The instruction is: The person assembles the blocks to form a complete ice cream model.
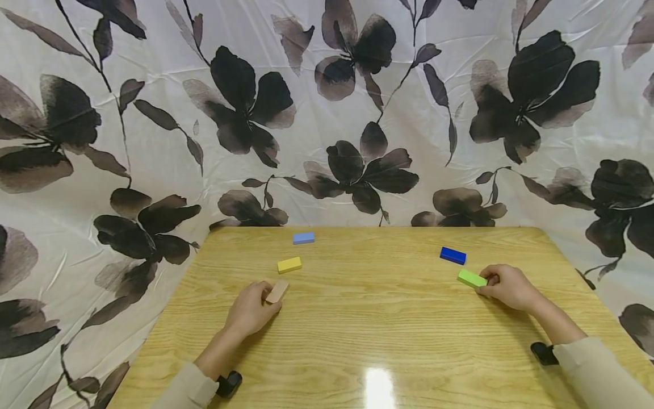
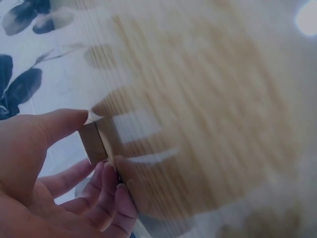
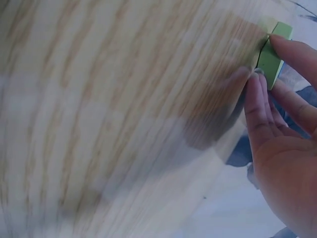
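Observation:
On the left of the table, my left hand (image 1: 251, 309) pinches a tan wooden block (image 1: 278, 291) between thumb and fingers. The left wrist view shows the same wooden block (image 2: 94, 141) gripped at its sides, close to the tabletop. Over on the right, my right hand (image 1: 511, 287) holds a lime green block (image 1: 472, 278) by its near end. In the right wrist view the green block (image 3: 271, 62) sits between thumb and fingertips, low at the table surface. Beyond the left hand lies a yellow block (image 1: 289, 265). Just behind the green block is a dark blue block (image 1: 452, 255).
A light blue block (image 1: 304, 238) lies near the table's back edge, behind the yellow one. The wood-grain table (image 1: 368, 318) ends at a floral cloth (image 1: 352, 113) hanging behind it. Black bands (image 1: 230, 384) sit on both wrists.

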Demonstrator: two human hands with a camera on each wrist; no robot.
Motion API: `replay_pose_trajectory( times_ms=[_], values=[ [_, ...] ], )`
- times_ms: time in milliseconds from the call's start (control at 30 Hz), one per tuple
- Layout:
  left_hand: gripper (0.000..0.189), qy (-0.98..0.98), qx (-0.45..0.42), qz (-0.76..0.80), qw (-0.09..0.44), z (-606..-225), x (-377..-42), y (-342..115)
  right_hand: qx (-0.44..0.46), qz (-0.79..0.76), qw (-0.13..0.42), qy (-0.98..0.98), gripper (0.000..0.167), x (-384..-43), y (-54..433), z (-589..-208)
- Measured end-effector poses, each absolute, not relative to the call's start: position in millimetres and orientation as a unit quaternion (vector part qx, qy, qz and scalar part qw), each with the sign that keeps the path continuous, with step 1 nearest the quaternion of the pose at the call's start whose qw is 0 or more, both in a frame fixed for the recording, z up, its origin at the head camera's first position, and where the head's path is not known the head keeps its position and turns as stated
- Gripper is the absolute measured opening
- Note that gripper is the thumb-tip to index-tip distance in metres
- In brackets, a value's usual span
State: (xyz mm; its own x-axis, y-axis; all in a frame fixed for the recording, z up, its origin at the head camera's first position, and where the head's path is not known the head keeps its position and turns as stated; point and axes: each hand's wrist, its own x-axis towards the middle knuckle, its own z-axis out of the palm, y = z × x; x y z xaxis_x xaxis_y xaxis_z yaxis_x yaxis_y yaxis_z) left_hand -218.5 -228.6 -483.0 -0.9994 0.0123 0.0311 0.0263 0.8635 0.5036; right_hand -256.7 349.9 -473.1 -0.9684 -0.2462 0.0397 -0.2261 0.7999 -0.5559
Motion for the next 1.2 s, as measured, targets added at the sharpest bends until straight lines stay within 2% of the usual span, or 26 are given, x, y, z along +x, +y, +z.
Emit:
replay_pose_trajectory(
  times_ms=[467, 833, 1200],
  values=[
    [0.030, -0.957, -0.020, -0.287, 0.037, -482.6, -218.7, -231.0, -0.125, -0.291, 0.010, 0.949, 0.027, -255.5, 350.7, -473.3],
    [0.033, -0.954, -0.017, -0.299, 0.026, -480.8, -224.1, -232.8, -0.128, -0.291, 0.007, 0.948, 0.027, -254.1, 350.3, -472.6],
    [0.029, -0.955, -0.023, -0.294, 0.022, -478.6, -226.4, -229.5, -0.130, -0.291, 0.001, 0.948, 0.025, -253.8, 349.6, -473.7]
  ],
)
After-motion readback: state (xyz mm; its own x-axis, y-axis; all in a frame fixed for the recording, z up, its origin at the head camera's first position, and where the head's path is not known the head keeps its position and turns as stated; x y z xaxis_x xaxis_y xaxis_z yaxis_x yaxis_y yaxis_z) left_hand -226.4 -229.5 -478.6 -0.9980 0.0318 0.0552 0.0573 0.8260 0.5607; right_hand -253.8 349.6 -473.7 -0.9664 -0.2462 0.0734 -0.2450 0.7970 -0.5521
